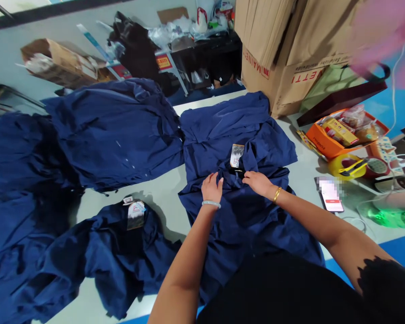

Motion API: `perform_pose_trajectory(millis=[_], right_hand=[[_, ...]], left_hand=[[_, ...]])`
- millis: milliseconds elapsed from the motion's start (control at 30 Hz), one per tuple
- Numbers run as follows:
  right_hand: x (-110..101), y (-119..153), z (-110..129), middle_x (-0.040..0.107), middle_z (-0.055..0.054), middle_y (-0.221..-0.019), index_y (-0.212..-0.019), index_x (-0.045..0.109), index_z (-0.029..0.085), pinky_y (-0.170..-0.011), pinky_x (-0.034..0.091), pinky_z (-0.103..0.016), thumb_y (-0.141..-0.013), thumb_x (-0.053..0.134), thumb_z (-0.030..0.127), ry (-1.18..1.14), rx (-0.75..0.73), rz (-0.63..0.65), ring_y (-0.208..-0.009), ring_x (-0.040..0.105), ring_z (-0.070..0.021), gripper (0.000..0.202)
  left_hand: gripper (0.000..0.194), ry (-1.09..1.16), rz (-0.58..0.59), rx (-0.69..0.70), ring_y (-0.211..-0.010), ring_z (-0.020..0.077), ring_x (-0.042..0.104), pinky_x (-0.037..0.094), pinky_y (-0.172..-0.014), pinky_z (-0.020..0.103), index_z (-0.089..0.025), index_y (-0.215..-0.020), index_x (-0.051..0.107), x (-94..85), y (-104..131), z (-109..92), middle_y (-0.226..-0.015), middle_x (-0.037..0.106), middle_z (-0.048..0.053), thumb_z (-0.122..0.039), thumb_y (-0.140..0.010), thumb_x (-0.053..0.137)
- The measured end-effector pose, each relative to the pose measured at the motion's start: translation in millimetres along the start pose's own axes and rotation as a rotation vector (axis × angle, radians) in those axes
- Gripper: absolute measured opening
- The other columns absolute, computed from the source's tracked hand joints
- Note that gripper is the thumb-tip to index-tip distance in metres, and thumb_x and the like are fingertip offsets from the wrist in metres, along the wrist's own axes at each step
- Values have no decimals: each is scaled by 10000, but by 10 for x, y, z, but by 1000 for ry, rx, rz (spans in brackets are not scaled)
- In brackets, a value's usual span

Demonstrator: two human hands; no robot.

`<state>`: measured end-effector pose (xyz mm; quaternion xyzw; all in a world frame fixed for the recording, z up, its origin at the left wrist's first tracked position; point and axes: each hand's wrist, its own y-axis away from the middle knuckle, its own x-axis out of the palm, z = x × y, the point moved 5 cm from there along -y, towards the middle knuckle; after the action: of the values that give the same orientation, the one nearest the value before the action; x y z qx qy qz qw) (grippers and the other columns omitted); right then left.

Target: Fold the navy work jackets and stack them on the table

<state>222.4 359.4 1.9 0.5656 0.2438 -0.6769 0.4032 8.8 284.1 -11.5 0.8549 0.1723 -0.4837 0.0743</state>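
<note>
two bare hands are at the neck of a navy jacket [243, 213], which lies on the counter [168, 185] from the centre of the frame down toward the bottom edge. the left hand [212, 188] rests palm down on the cloth, its thumb apart from the fingers, not closed round anything that i can make out. the right hand [259, 183] has its fingers bent at the collar [236, 173]; from where i stand i cannot tell whether it pinches the fabric or only touches it. just above the collar lies a card hang tag [237, 155].

the shell looks thin and smooth, so i'd judge it light, soft and a bit slippery, quick to crease and slide over itself. the collar looks the firmest place to hold, with shoulder seams the next best; the hang tag seems too flimsy to pull on.

a second navy jacket [113, 252] lies crumpled at lower left, its own tag [135, 215] uppermost. a navy garment pile [118, 130] sits at upper left, and a lit phone [331, 195] lies at right.
</note>
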Motion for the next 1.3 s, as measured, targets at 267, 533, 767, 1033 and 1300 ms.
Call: perform_pose_trajectory(millis=[267,533,767,1033,1300], right_hand=[[346,101,-59,687,-77,-1340,-1231,767,257,-1002,482,-328,-1013,484,192,-139,46,91,-1183,635,-235,363],[420,-52,-279,704,-66,-1373,-1516,557,235,-1022,510,-288,-1009,412,169,-397,412,-42,-1169,680,-198,532],[496,32,-216,697,-57,-1289,-1443,649,315,-1000,503,-279,-994,438,172,-302,256,52,-1124,678,-193,516],[548,75,-186,667,-58,-1351,-1481,609,336,-996,487,-280,-1003,417,173,-258,249,109,-1129,663,-194,540],[482,40,-111,667,-97,-1294,-1402,664,308,-930,483,-328,-1043,372,219,-119,229,163,-1068,663,-226,471]], left_hand=[[970,-238,143,-222,-1569,353,301,304,-1242,545,-186,-1647,319,298,-153,-120,-1675,386,180,-638,-861,664],[1032,-266,151,-153,-1593,344,253,288,-1256,521,-183,-1668,275,484,-19,36,-1703,333,171,-535,-816,740],[1078,-227,125,-71,-1602,358,223,226,-1288,519,-154,-1670,274,612,195,167,-1711,308,179,-597,-805,739],[1097,-225,135,-71,-1595,374,233,214,-1290,516,-141,-1668,272,710,290,228,-1704,316,194,-585,-793,763],[837,-283,114,-169,-1261,401,606,413,-1094,500,-119,-1436,588,437,120,76,-1304,691,234,-665,-813,706]])
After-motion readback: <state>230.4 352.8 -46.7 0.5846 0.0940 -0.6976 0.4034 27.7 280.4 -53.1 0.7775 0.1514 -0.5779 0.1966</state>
